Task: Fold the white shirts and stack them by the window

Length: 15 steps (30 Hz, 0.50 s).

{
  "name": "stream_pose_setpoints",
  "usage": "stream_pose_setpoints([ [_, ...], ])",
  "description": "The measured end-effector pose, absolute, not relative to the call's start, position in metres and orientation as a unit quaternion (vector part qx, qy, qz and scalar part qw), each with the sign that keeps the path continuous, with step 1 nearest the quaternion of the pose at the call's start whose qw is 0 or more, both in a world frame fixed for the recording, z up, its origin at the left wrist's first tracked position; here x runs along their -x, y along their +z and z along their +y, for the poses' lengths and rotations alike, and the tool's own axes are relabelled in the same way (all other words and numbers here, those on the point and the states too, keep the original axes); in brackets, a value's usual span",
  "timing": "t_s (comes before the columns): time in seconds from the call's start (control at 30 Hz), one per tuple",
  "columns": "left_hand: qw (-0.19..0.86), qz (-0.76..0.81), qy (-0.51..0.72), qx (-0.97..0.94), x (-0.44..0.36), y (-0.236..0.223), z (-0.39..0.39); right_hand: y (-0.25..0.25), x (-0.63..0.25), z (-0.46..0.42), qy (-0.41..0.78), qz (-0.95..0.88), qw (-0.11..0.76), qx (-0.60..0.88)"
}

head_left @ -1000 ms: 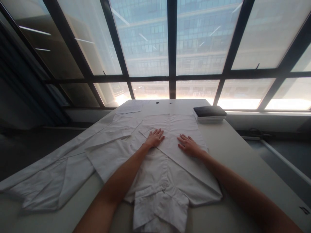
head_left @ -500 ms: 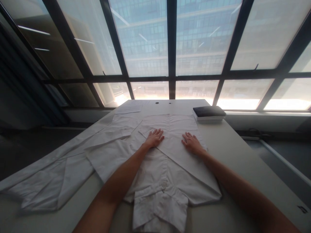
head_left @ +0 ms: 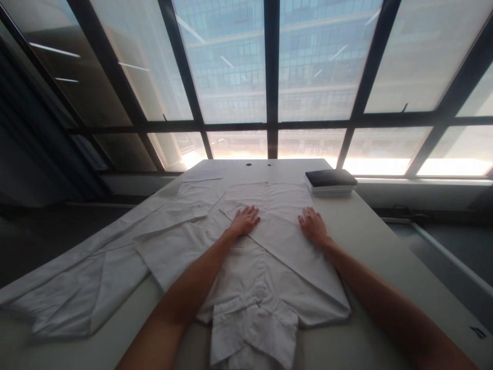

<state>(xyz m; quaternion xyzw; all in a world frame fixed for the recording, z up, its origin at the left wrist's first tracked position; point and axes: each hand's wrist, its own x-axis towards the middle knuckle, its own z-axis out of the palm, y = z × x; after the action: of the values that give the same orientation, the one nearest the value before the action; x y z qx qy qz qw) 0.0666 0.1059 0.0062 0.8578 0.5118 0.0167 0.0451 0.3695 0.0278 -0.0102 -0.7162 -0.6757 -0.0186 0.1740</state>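
Observation:
A white garment that looks like a shirt lies spread on the table, its collar end toward me and hanging near the front edge. My left hand rests flat on the middle of the cloth, fingers spread. Flat on the right side of the shirt is my right hand, fingers stretched out and slightly apart. Neither hand grips the fabric. More white cloth lies wrinkled and partly folded to the left, reaching the table's left edge.
A dark-topped stack with white layers beneath sits at the right back of the white table. A sheet of paper lies at the back left. Dark-framed windows rise behind, and a dark curtain hangs at the left.
My right hand has slid a little to the right over the shirt. My left hand has stayed in place, and the cloth looks much the same.

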Motion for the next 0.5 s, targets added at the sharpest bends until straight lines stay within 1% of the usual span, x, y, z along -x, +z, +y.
stream_pose_setpoints([
  [0.1, 0.044, 0.511, 0.017, -0.858, -0.066, 0.005, 0.107, -0.005, -0.358, 0.025, -0.014, -0.725, 0.218, 0.654],
  [0.17, 0.042, 0.511, 0.018, -0.859, -0.066, 0.004, 0.107, -0.004, -0.348, 0.022, 0.01, -0.768, 0.223, 0.6],
  [0.33, 0.039, 0.511, 0.02, -0.858, -0.066, 0.003, 0.107, -0.006, -0.33, 0.014, 0.074, -0.856, 0.135, 0.494],
  [0.5, 0.044, 0.511, 0.019, -0.858, -0.067, 0.005, 0.107, -0.008, -0.336, 0.015, 0.069, -0.828, 0.109, 0.546],
])
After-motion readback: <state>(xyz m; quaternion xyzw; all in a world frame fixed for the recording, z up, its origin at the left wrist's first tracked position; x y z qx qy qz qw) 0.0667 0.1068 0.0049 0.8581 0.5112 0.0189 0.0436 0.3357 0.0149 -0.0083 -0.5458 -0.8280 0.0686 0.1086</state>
